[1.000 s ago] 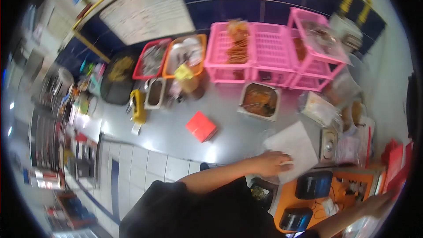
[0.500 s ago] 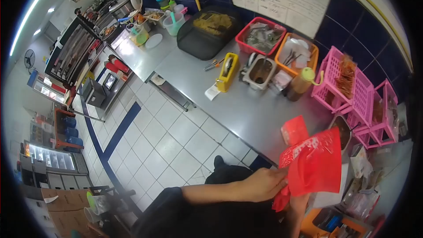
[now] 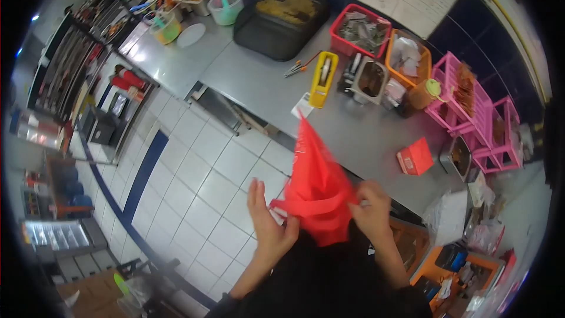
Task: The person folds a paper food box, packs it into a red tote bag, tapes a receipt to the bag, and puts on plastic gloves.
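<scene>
A red bag [image 3: 318, 188] with a loop handle hangs between my hands in front of my body, its pointed end towards the counter. My left hand [image 3: 269, 227] is at its left side, fingers spread and thumb against the handle. On the right, my right hand [image 3: 371, 209] is closed on the bag's edge. A small red box [image 3: 415, 156] stands on the metal counter [image 3: 365, 135], apart from both hands. The yellow tape dispenser [image 3: 323, 79] lies beyond the bag.
Along the wall are a black lidded container [image 3: 279, 26], a red basket [image 3: 360, 30], an orange basket [image 3: 426, 62], a metal tub [image 3: 371, 80], a sauce bottle [image 3: 422, 94] and pink racks [image 3: 471, 112]. White paper [image 3: 447, 218] lies at the right.
The red bag has moved left, away from the small red box, and is now held up between both hands. My left hand has opened. The view has shifted slightly.
</scene>
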The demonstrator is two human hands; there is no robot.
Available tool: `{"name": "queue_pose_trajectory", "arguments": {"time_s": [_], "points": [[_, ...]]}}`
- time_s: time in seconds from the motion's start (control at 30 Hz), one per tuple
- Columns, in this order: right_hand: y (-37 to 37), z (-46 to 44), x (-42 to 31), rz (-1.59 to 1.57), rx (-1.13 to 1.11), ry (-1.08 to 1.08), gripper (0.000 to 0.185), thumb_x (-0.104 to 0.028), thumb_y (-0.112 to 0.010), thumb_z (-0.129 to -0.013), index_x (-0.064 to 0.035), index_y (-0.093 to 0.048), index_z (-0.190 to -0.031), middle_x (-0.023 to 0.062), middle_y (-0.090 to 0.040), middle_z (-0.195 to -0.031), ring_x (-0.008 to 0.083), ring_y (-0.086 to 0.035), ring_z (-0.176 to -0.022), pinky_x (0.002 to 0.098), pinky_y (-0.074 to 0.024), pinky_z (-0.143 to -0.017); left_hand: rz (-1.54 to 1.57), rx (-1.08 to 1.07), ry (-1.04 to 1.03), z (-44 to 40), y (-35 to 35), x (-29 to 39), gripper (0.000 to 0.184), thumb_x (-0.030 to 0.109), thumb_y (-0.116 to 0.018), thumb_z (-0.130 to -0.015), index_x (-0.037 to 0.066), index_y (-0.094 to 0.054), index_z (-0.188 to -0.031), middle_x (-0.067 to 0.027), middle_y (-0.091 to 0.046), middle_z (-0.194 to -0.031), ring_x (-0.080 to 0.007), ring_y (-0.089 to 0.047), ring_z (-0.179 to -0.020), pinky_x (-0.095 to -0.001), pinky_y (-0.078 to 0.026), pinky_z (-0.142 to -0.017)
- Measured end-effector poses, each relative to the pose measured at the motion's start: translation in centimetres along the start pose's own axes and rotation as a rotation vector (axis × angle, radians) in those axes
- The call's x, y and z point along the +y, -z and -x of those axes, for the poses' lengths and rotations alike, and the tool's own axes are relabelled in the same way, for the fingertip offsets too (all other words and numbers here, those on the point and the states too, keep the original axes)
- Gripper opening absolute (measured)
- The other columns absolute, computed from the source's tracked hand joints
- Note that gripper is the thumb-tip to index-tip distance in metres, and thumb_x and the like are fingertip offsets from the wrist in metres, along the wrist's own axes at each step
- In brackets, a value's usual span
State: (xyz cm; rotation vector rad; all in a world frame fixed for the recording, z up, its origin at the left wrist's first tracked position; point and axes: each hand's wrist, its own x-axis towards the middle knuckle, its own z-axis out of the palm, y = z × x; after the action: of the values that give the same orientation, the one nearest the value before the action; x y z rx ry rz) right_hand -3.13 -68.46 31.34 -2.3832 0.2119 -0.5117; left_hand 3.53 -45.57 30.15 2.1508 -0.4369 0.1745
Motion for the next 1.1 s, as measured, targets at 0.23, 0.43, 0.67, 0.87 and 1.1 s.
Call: {"name": "queue_pose_trajectory", "arguments": {"time_s": [0.23, 0.43, 0.67, 0.87, 1.1], "points": [[-1.9, -6.2, -5.2, 0.212, -0.467, 0.342, 0.009, -0.011, -0.063, -0.083, -0.0094, -0.059, -0.091, 0.0063, -0.061, -0.085, 0.0253, -0.069, -0.080, 0.0378, -0.0569, -0.061, -0.332, -0.411, -0.019, -3.8, 2.1, 1.7, 0.085, 0.006, -0.072, -0.073, 0.006, -0.039, -0.151, -0.0350, -0.022, -0.155, -0.0524, -0.022, -0.146, -0.0622, -0.025, -0.116], [-4.1, -12.1, -2.6, 0.055, -0.722, 0.665, 0.015, -0.011, -0.062, -0.085, -0.0083, -0.059, -0.100, 0.0087, -0.062, -0.096, 0.0271, -0.069, -0.085, 0.0386, -0.0570, -0.064, -0.881, -0.029, -0.427, -9.2, 2.1, 4.4, 0.057, -0.001, -0.065, -0.076, 0.010, -0.058, -0.131, -0.0224, -0.056, -0.126, -0.0426, -0.055, -0.115, -0.0564, -0.042, -0.105], [-1.0, -26.4, 7.1, -0.514, -0.812, 0.110, 0.026, -0.021, -0.069, -0.088, -0.0087, -0.065, -0.111, 0.0116, -0.070, -0.098, 0.0261, -0.068, -0.093, 0.0389, -0.0528, -0.074, -0.786, -0.043, 0.250, -13.0, 2.8, -0.5, 0.016, 0.007, -0.059, -0.082, 0.005, -0.060, -0.099, -0.0125, -0.065, -0.093, -0.0360, -0.066, -0.084, -0.0464, -0.053, -0.071], [-0.5, -45.9, 29.3, 0.183, 0.099, -0.263, 0.032, -0.011, -0.058, -0.089, -0.0155, -0.069, -0.120, 0.0168, -0.073, -0.107, 0.0381, -0.070, -0.097, 0.0489, -0.0545, -0.085, -0.656, 0.241, 0.497, -10.3, 5.9, -7.1, 0.017, 0.005, -0.052, -0.077, -0.005, -0.060, -0.088, -0.0248, -0.061, -0.082, -0.0433, -0.058, -0.078, -0.0489, -0.046, -0.073], [-7.2, -55.2, 39.6, 0.624, -0.048, -0.015, 0.038, -0.014, -0.048, -0.094, -0.0176, -0.063, -0.129, 0.0142, -0.052, -0.145, 0.0381, -0.058, -0.123, 0.0512, -0.0470, -0.103, -0.987, 0.310, 0.544, -10.4, 2.2, -5.4, 0.020, 0.015, -0.066, -0.080, -0.003, -0.056, -0.082, -0.0244, -0.058, -0.078, -0.0465, -0.058, -0.076, -0.0522, -0.046, -0.070]]}}
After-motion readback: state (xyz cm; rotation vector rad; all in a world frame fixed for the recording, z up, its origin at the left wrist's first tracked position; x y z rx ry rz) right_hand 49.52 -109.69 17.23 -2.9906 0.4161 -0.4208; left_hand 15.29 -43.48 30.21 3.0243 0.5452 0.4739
